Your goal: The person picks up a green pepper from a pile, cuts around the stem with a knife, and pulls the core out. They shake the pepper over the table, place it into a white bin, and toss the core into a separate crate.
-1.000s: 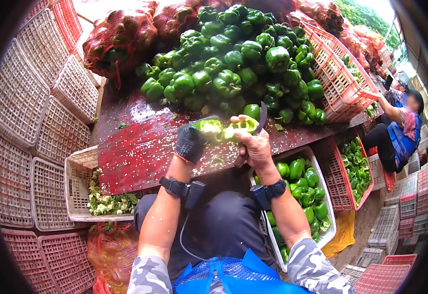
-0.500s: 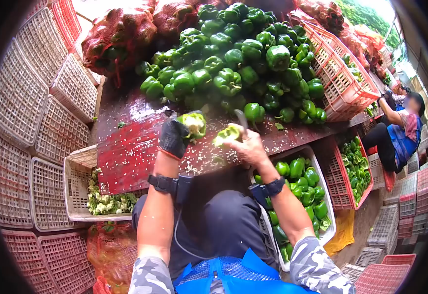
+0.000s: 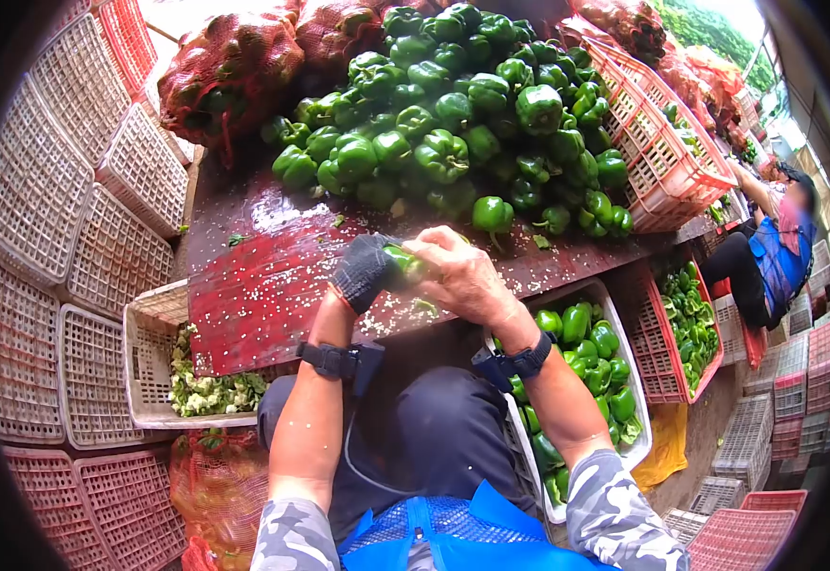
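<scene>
My left hand [image 3: 362, 273], in a dark glove, is closed around a green bell pepper [image 3: 401, 263] above the near edge of the red tabletop [image 3: 263, 295]. Bare and curled, my right hand [image 3: 462, 278] meets it from the right, with its fingers on the pepper. Most of the pepper is hidden by both hands, and no blade shows. Beyond them rises a big pile of whole green bell peppers [image 3: 434, 114]. Pale seeds lie scattered over the wood around my hands.
A white crate [image 3: 645, 419] of peppers stands by my right knee, a red crate [image 3: 657, 352] of green pieces beyond it. At left, another crate [image 3: 144, 381] holds pale cores. Stacked crates [image 3: 29, 181] line the left side. A person [image 3: 776, 257] sits far right.
My hands have come together. Earlier they were apart, with an opened pepper piece in the left and another piece plus a curved blade at the right.
</scene>
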### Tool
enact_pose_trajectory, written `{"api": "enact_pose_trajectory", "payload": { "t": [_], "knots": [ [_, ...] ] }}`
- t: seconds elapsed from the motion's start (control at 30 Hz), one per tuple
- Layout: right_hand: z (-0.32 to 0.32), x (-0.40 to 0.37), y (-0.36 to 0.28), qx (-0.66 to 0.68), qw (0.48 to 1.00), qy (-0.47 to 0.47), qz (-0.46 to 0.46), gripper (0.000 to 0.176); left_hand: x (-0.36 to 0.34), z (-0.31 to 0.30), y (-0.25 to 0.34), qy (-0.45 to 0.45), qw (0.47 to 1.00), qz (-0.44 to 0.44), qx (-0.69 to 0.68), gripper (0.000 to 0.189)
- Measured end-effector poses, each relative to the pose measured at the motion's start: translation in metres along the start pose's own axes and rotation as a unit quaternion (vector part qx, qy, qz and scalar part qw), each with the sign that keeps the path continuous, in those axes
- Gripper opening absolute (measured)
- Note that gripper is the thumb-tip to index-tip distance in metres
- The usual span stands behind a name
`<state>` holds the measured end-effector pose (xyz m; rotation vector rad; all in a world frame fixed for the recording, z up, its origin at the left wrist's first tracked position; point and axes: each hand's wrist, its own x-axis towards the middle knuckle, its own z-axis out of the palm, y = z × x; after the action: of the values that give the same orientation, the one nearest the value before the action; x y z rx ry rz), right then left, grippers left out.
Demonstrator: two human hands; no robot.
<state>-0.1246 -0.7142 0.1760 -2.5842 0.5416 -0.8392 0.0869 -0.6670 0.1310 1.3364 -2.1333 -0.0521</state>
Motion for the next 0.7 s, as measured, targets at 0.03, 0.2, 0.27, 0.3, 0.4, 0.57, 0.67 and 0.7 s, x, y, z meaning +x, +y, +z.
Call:
{"api": "enact_pose_trajectory", "payload": {
  "t": [0.03, 0.2, 0.27, 0.3, 0.4, 0.57, 0.67, 0.7],
  "knots": [
    [0.0, 0.002, -0.001, 0.001, 1.0, -0.002, -0.003, 0.054, 0.001, 0.004, -0.001, 0.046, 0.999, 0.028, 0.006, 0.014],
    [0.004, 0.005, -0.005, -0.008, 0.999, 0.019, -0.026, 0.048, -0.006, 0.0, -0.003, 0.002, 0.998, -0.024, 0.057, 0.023],
    [0.004, 0.006, -0.005, 0.0, 0.999, 0.028, -0.035, 0.047, -0.007, -0.003, 0.001, 0.009, 0.997, -0.069, 0.022, 0.018],
    [0.003, 0.006, -0.007, -0.001, 0.999, 0.022, -0.024, 0.046, -0.01, 0.002, -0.005, -0.008, 0.997, -0.079, 0.008, 0.015],
    [-0.002, 0.011, -0.009, 0.012, 0.999, 0.021, -0.021, 0.044, -0.014, 0.021, -0.015, 0.03, 0.994, -0.096, 0.033, 0.017],
    [-0.002, 0.017, -0.002, 0.04, 0.999, 0.014, -0.02, 0.038, -0.017, 0.025, -0.016, 0.061, 0.995, -0.069, 0.03, 0.018],
    [-0.003, 0.019, -0.004, 0.037, 0.999, 0.009, -0.023, 0.036, -0.017, 0.025, -0.014, 0.08, 0.994, -0.052, 0.052, 0.004],
    [-0.002, 0.02, -0.006, 0.046, 0.999, 0.019, -0.018, 0.033, -0.017, 0.025, -0.012, 0.092, 0.993, -0.065, 0.046, 0.004]
  ]
}}
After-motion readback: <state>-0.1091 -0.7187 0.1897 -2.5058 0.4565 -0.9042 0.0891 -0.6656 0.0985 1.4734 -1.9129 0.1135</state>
